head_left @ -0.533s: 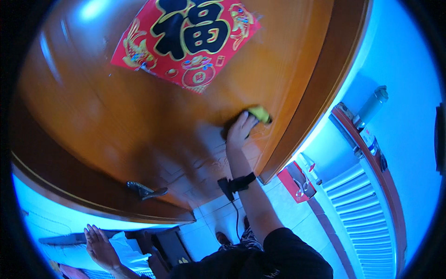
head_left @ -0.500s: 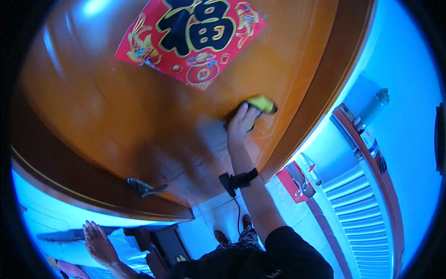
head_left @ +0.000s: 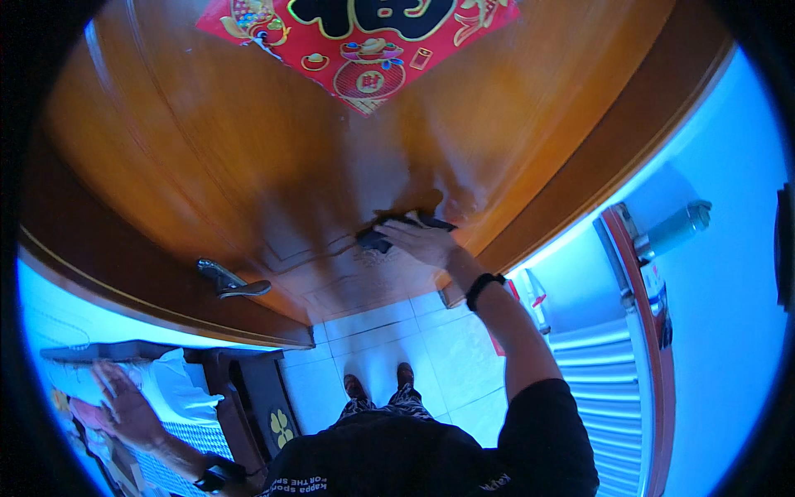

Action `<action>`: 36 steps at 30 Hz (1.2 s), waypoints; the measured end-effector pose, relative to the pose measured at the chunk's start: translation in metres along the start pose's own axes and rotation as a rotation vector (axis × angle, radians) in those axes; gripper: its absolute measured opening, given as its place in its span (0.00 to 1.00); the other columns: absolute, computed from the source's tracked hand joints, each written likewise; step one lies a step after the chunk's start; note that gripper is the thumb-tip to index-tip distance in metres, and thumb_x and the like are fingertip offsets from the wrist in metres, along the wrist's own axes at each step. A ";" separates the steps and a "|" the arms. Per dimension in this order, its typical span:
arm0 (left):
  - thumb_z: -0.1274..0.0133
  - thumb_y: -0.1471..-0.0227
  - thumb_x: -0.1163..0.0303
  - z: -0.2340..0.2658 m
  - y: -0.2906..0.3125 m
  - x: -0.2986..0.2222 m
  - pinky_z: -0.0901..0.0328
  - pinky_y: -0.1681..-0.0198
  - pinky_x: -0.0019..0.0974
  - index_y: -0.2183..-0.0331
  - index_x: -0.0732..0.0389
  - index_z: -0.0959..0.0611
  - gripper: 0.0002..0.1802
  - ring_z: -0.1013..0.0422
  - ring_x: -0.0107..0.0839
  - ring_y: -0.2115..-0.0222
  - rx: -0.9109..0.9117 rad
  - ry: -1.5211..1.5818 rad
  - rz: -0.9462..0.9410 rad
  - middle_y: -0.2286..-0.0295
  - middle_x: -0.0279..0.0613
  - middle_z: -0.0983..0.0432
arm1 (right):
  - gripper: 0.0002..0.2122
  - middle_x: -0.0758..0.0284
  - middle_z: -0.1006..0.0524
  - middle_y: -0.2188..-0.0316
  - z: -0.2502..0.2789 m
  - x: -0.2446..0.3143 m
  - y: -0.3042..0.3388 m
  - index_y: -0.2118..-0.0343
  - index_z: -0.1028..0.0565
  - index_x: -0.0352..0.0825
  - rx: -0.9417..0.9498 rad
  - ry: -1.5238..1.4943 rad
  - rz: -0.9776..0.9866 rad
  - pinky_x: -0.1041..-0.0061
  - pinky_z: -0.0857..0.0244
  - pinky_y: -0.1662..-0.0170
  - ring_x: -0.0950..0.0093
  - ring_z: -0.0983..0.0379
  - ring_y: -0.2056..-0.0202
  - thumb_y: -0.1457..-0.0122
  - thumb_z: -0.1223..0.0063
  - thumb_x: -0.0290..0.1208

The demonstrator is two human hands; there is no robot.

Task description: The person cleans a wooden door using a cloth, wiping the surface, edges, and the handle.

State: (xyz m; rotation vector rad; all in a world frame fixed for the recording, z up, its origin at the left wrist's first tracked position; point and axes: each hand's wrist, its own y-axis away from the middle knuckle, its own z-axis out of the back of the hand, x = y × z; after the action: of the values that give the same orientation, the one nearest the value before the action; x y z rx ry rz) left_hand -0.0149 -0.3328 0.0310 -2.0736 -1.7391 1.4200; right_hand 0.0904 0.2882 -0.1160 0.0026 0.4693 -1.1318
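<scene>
A brown wooden door (head_left: pixel 273 166) stands before me, with a red diamond-shaped paper decoration (head_left: pixel 368 83) high on it. My right hand (head_left: pixel 421 242) presses a dark cloth (head_left: pixel 374 238) flat against the door's lower middle, fingers stretched across it and pointing left. Part of the cloth shows beyond the fingers on both sides. My left hand (head_left: pixel 131 407) is raised at the lower left, fingers spread and holding nothing. A metal door handle (head_left: pixel 228 280) sits at the door's left edge, away from both hands.
On the right, a white radiator (head_left: pixel 596 398) stands under a red-brown ledge (head_left: pixel 633 273) bearing a greenish bottle (head_left: pixel 675 232). A dark wooden piece of furniture (head_left: pixel 240 389) and white cloth (head_left: pixel 178 385) are at the lower left. Pale tiles (head_left: pixel 451 356) cover the floor.
My right hand has swept the cloth left and down; its yellow side showed before, its dark side now. The view has tilted lower, and my left hand stays raised and open.
</scene>
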 end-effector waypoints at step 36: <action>0.63 0.44 0.65 -0.096 0.111 0.063 0.43 0.44 0.42 0.47 0.64 0.35 0.24 0.40 0.38 0.47 -0.606 -0.082 -0.276 0.48 0.46 0.37 | 0.19 0.63 0.44 0.40 0.131 -0.014 -0.140 0.48 0.33 0.39 -0.426 0.203 0.110 0.58 0.54 0.43 0.67 0.48 0.40 0.43 0.64 0.32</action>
State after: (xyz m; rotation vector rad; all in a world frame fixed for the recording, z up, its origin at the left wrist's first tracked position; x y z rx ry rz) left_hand 0.1259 -0.2756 -0.0160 -1.8999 -2.6204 0.9915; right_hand 0.0112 0.2082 0.0400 -0.2279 0.8746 -0.9105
